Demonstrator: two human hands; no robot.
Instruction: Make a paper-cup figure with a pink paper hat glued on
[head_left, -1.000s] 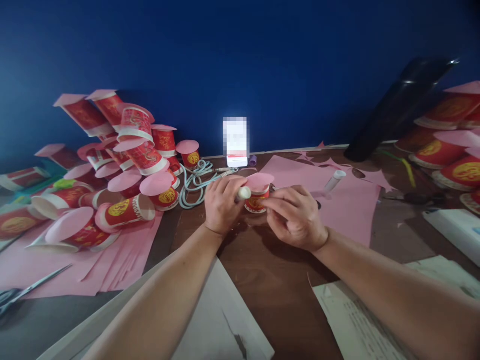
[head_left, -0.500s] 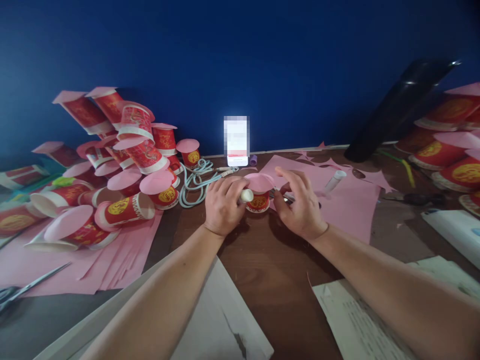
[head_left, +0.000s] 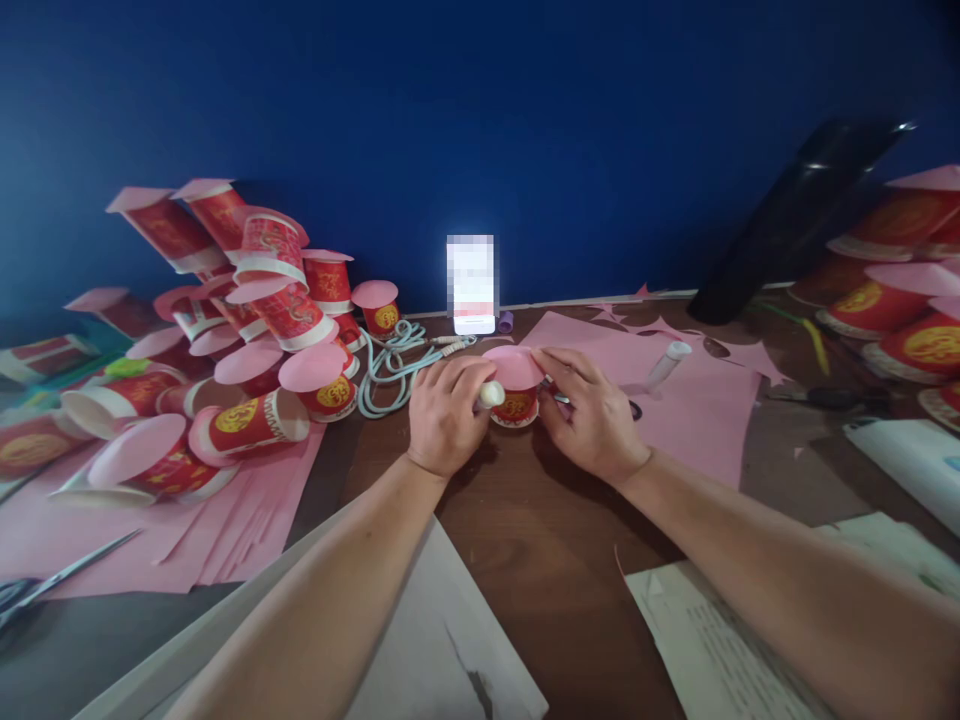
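In front of me an upside-down red paper cup [head_left: 517, 408] with a gold emblem stands on the brown table. A pink paper disc [head_left: 511, 366] lies on top of it. My left hand [head_left: 450, 412] is closed round a white glue stick [head_left: 491, 395], its fingers beside the cup's left side. From the right, my right hand [head_left: 592, 412] has fingertips on the disc's edge and the thumb near the cup's side. Partly hidden behind that hand are scissors, with a dark handle loop [head_left: 636, 410] showing on the pink sheet [head_left: 697, 420].
Many disc-topped red cups [head_left: 285, 315] are piled at left, others [head_left: 934, 345] at right. A lit phone [head_left: 474, 285], purple cap [head_left: 506, 322], pale cord [head_left: 390, 370] and white tube [head_left: 670, 362] stand around. Scissors [head_left: 67, 575] lie left; a black cylinder [head_left: 795, 220] leans right.
My right hand's raised fingers have come down onto the disc's edge and moved slightly left. The disc has tilted a little towards me. My left hand stays nearly still.
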